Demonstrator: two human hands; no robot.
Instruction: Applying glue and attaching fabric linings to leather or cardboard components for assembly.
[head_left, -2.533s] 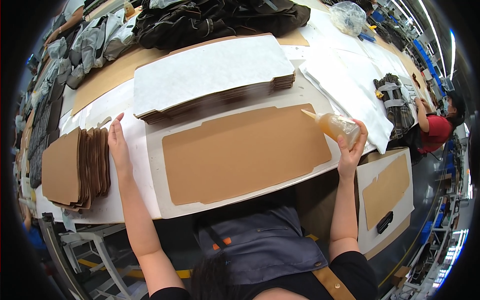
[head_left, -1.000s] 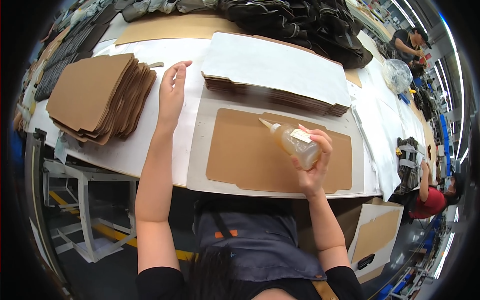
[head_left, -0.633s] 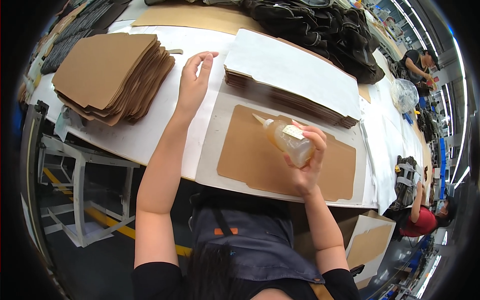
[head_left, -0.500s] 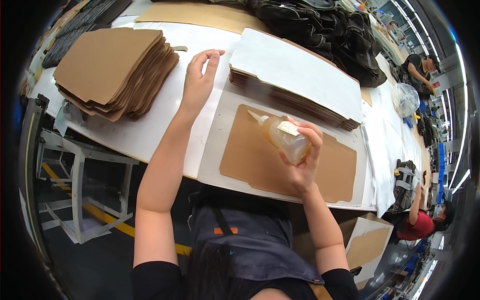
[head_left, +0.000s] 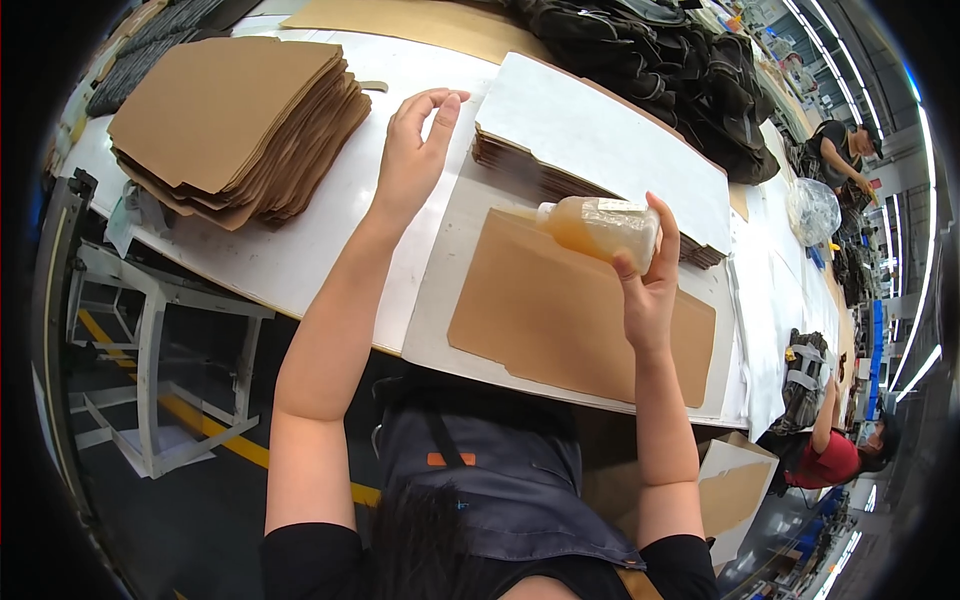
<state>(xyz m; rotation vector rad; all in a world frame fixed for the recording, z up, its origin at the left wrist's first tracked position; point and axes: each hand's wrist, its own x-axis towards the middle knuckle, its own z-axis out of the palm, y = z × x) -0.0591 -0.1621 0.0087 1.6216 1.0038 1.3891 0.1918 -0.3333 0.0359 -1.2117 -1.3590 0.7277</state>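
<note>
- Right hand [head_left: 648,290] fingers clamped on glue bottle [head_left: 600,228]; left hand [head_left: 412,160] fingers together, flat on white sheet [head_left: 440,270].
- Risk: bottle tipped over brown board [head_left: 570,315]; oversqueeze likely floods the corner.
- Board could shift; nothing pins it.

The right hand [head_left: 648,290] now tips the glue bottle [head_left: 598,228] flatter, its nozzle reaching the brown cardboard panel's [head_left: 570,315] upper-left corner.

Glue bottle [head_left: 600,228] nozzle tip blurred, cardboard stack [head_left: 240,120] corner cut off at the dark rim, far workers tiny
</note>
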